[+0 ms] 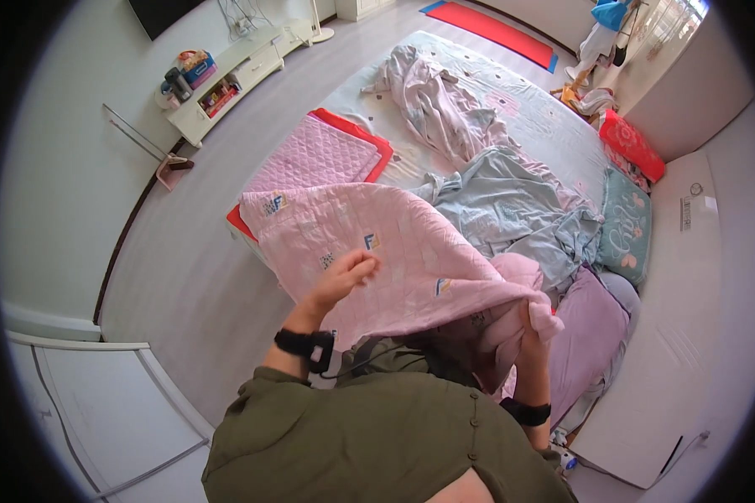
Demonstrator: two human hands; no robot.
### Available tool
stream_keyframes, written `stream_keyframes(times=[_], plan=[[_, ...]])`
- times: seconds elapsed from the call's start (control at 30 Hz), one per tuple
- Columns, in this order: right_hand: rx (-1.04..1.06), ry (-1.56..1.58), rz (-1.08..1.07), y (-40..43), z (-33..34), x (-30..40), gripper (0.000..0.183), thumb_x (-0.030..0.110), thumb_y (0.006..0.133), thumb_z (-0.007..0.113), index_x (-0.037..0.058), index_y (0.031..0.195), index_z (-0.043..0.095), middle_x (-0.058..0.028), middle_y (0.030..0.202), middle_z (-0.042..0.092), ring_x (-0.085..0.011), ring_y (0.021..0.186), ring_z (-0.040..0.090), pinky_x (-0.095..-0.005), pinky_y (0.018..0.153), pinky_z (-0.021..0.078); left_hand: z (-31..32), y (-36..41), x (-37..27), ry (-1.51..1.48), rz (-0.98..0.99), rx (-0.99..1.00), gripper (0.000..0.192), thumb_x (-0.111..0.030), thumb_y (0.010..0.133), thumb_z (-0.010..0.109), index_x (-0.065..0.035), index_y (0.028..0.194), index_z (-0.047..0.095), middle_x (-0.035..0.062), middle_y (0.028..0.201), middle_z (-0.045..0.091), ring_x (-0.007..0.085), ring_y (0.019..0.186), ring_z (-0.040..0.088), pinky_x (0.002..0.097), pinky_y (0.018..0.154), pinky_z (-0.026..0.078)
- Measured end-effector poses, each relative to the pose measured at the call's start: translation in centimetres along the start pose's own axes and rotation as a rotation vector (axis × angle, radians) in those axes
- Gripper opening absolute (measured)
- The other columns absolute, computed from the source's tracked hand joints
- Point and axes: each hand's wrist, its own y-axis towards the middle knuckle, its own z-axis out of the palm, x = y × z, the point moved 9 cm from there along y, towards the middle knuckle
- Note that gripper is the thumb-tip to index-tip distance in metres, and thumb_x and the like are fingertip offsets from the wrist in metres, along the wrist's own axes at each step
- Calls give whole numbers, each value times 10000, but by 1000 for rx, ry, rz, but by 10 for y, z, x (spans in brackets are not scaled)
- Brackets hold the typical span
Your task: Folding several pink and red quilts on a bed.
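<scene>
A pink quilt (pixel 393 251) with printed letter patches spreads in front of me, over the near corner of the bed. Its right part is bunched and raised. My right hand (pixel 531 324) grips that bunched edge, with the fingers partly hidden by the cloth. Over the quilt's left half, my left hand (pixel 350 273) is curled into a loose fist, and no cloth shows pulled into it. Beyond the quilt lies a folded lilac quilted pad (pixel 318 154) on top of a red folded cloth (pixel 382 154).
A crumpled blue-green cover (pixel 509 195) and a pinkish one (pixel 440 113) lie on the bed sheet (pixel 522 94). Pillows, teal (pixel 627 226) and purple (pixel 588 339), line the white headboard (pixel 673 302). Left are a low cabinet (pixel 251 69), grey floor (pixel 189 264) and a white wardrobe (pixel 113 409).
</scene>
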Motion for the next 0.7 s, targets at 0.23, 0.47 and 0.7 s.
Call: stream_keyframes(times=[0.23,0.47,0.7], plan=[[153,106,-87,21,45,23,197,138,869,525,32,1035,510,-20,956,529,-109,865,486,-234,752,409,126,-73,86,-804,-437,578,695,-565,868,294,12,1236,412,144,1255,439,232,1153,413,379,951,323],[-54,-43,-286,-15,-4,91,147,131,874,513,47,991,542,-10,927,520,-99,809,475,-233,702,413,85,-51,153,-1641,-322,-95,824,-644,802,344,27,1280,324,224,1288,359,352,1182,339,440,1016,242],[-589,-239,-388,-73,-195,130,177,111,861,492,56,1024,537,-47,963,516,-156,859,470,-274,741,405,-41,-91,231,-1384,-208,-785,462,-386,816,452,30,999,533,165,1002,568,288,930,533,409,866,406]])
